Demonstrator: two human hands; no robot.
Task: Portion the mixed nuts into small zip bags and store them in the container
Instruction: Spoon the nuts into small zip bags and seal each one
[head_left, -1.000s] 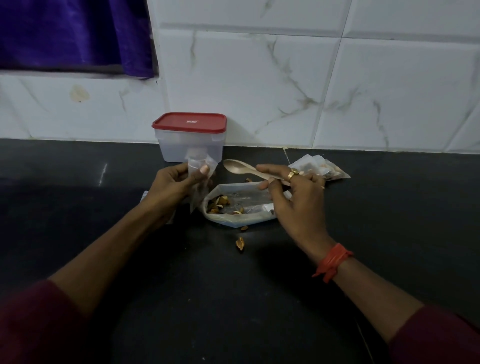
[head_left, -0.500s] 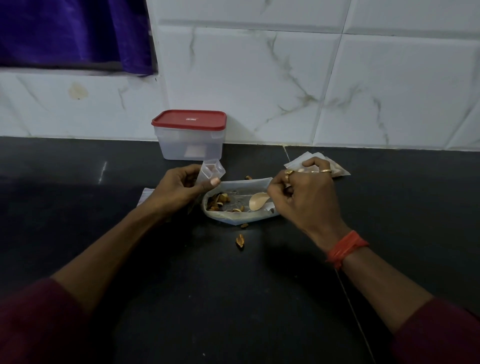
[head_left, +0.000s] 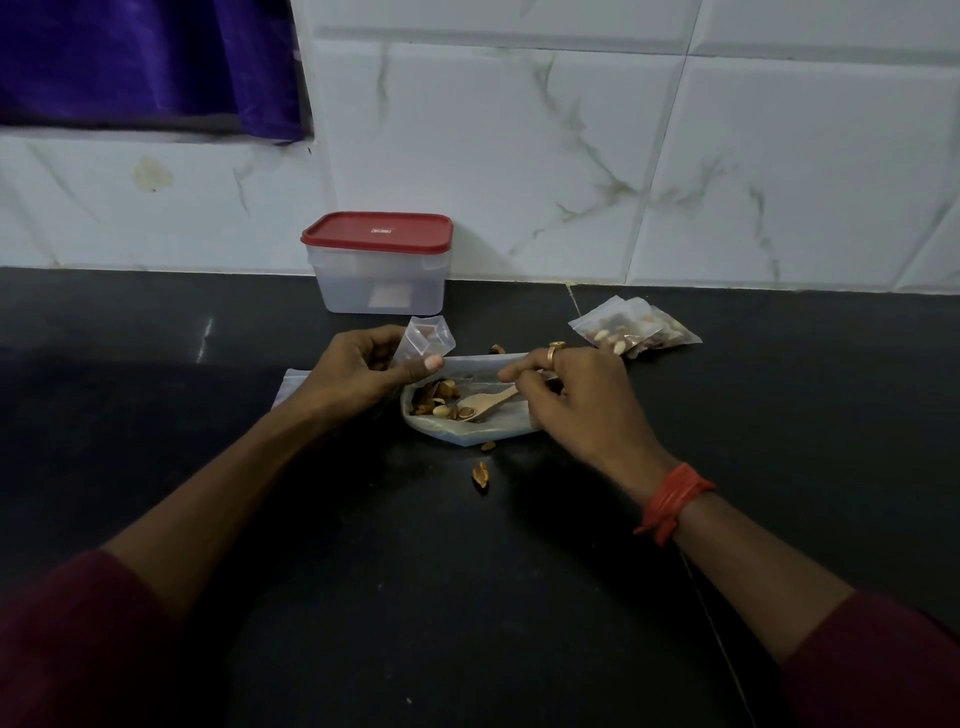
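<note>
My left hand pinches a small clear zip bag by its lower edge, its mouth pointing up. My right hand grips the handle of a wooden spoon, whose bowl lies among the mixed nuts inside a larger open plastic bag lying flat on the black counter. Two filled small zip bags lie to the right of my right hand. A clear container with a red lid stands shut against the tiled wall behind my left hand.
A few loose nuts lie on the counter: one in front of the big bag, one behind it. Flat empty bags show under my left wrist. The marble-tiled wall bounds the counter at the back.
My right hand brought the spoon down from above the bags into the big bag and pushed its bowl left into the nuts. My left hand lowered the small bag slightly.
</note>
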